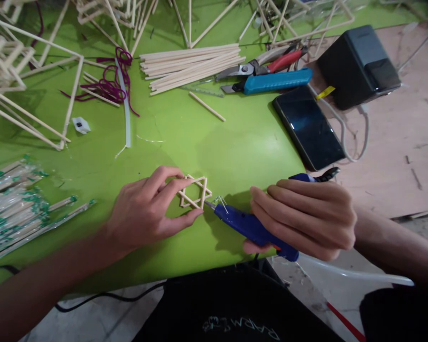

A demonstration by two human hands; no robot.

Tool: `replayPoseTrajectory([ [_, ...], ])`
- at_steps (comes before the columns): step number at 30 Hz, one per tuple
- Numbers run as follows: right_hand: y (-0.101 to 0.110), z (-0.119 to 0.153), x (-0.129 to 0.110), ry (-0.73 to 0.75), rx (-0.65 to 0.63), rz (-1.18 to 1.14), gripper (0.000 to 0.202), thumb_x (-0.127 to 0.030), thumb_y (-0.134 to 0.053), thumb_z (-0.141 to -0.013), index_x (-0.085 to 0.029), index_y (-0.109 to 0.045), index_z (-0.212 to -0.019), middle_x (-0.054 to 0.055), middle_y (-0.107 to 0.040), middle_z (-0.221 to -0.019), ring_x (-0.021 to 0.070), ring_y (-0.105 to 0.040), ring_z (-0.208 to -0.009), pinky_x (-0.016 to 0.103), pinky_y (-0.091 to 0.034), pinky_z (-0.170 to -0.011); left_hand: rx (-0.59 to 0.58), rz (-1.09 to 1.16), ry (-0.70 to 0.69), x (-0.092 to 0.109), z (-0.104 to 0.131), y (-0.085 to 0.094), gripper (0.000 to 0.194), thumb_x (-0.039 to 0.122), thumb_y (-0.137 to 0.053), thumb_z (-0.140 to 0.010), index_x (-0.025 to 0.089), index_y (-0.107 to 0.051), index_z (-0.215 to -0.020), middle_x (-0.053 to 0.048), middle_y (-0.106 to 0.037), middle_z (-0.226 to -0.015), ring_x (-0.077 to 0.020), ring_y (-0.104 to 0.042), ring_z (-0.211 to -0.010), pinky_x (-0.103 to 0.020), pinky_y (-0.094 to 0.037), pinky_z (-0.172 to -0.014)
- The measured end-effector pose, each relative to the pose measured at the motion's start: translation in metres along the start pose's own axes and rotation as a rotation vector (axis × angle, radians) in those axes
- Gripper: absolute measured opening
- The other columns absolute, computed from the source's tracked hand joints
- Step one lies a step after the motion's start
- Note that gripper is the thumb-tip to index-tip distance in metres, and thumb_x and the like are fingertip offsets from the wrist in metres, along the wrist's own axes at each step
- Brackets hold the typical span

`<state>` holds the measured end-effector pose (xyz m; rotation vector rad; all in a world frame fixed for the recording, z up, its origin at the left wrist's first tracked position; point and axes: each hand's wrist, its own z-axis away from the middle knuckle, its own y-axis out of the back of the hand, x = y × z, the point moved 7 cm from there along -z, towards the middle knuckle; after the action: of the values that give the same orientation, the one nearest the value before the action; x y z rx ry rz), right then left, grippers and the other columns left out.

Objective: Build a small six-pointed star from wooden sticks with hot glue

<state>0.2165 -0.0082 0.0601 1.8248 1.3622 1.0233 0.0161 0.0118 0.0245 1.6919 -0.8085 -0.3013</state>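
Between the thumb and fingers of my left hand [148, 209] is a small six-pointed star of wooden sticks [204, 192], held just over the green table. My right hand [303, 218] is wrapped round a blue hot glue gun [240, 222]. The gun's metal nozzle meets, or nearly meets, the star's lower right corner; I cannot tell if they touch. A clear glue stick [356, 271] trails from the back of the gun.
On the green table [242, 142] lie a stick bundle [192, 66], purple cord [110, 85], pruning shears [249, 69], a blue box cutter [276, 81] and a phone [308, 128]. A dark box [360, 66] stands right; wrapped chopsticks [14, 209] lie left. Stick frames [73, 102] fill the back.
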Motion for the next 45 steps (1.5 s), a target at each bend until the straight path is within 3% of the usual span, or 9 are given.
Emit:
replayPoseTrajectory([
  [8, 0.003, 0.002, 0.006, -0.032, -0.058, 0.018, 0.039, -0.050, -0.071, -0.088, -0.011, -0.073, -0.087, 0.011, -0.075, -0.081, 0.0195, -0.070, -0.073, 0.032, -0.060, -0.063, -0.007, 0.010, 0.005, 0.000, 0.000, -0.001, 0.047, 0.052, -0.072, -0.086, 0.015, -0.064, -0.114, -0.008, -0.069, -0.109, -0.0123, -0.065, -0.066, -0.028, -0.052, -0.055],
  [13, 0.005, 0.001, 0.008, -0.012, -0.042, 0.027, 0.043, -0.052, -0.074, -0.085, -0.009, -0.071, -0.085, 0.012, -0.074, -0.077, 0.0201, -0.069, -0.069, 0.033, -0.060, -0.061, 0.001, 0.009, 0.002, 0.001, 0.000, 0.000, 0.046, 0.051, -0.073, -0.086, 0.015, -0.064, -0.113, -0.008, -0.070, -0.108, -0.0139, -0.067, -0.069, -0.027, -0.052, -0.054],
  [23, 0.004, 0.005, 0.009, 0.005, -0.062, 0.070, 0.044, -0.058, -0.068, -0.089, -0.014, -0.071, -0.083, 0.008, -0.074, -0.077, 0.0171, -0.068, -0.069, 0.032, -0.060, -0.063, -0.001, 0.007, -0.004, 0.000, 0.000, 0.001, 0.045, 0.050, -0.073, -0.086, 0.014, -0.064, -0.112, -0.008, -0.071, -0.106, -0.0135, -0.066, -0.067, -0.028, -0.052, -0.053],
  [27, 0.004, 0.004, 0.007, -0.021, -0.091, 0.031, 0.040, -0.053, -0.068, -0.089, -0.014, -0.071, -0.085, 0.008, -0.074, -0.079, 0.0184, -0.069, -0.072, 0.032, -0.060, -0.064, -0.006, 0.006, -0.003, 0.000, 0.000, 0.000, 0.046, 0.051, -0.072, -0.086, 0.015, -0.064, -0.113, -0.009, -0.071, -0.107, -0.0137, -0.065, -0.067, -0.028, -0.052, -0.052],
  [37, 0.007, 0.005, 0.007, -0.064, -0.083, -0.020, 0.041, -0.055, -0.068, -0.089, -0.014, -0.072, -0.089, 0.009, -0.076, -0.084, 0.0196, -0.071, -0.076, 0.034, -0.062, -0.066, -0.014, 0.016, 0.011, -0.001, 0.000, -0.001, 0.046, 0.054, -0.071, -0.087, 0.017, -0.063, -0.113, -0.008, -0.070, -0.108, -0.0128, -0.064, -0.065, -0.029, -0.052, -0.054],
  [45, 0.001, 0.002, 0.006, -0.046, 0.004, -0.024, 0.044, -0.056, -0.068, -0.088, -0.013, -0.072, -0.085, 0.009, -0.075, -0.081, 0.0181, -0.069, -0.071, 0.032, -0.063, -0.064, -0.020, 0.017, 0.004, -0.001, 0.000, 0.000, 0.046, 0.053, -0.072, -0.086, 0.017, -0.062, -0.113, -0.008, -0.069, -0.108, -0.0119, -0.061, -0.062, -0.029, -0.051, -0.055],
])
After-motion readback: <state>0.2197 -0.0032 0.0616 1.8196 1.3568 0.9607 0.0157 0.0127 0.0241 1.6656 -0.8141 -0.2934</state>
